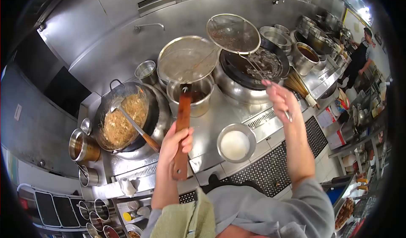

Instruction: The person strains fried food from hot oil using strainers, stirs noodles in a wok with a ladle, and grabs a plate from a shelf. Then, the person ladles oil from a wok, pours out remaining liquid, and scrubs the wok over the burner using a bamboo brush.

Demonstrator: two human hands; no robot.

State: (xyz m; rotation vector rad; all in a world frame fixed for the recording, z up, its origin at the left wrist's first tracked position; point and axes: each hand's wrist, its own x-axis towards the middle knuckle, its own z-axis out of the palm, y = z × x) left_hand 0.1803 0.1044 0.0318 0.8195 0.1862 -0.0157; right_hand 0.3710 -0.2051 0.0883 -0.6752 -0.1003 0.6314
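Observation:
My left hand is wrapped round the wooden handle of a large round strainer, whose mesh hangs over a steel pot. In my right hand is the thin metal handle of a second mesh strainer, raised above the rim of a dark wok at the right. That wok holds dark liquid with pale foam. At the left, a wok of noodles has a ladle lying across it. A bowl of white liquid stands between my forearms.
Steel pots line the left side, near a small empty-looking pot. A bamboo brush and a pot of brown liquid are at the right. Another person stands far right. A wall faucet juts out behind.

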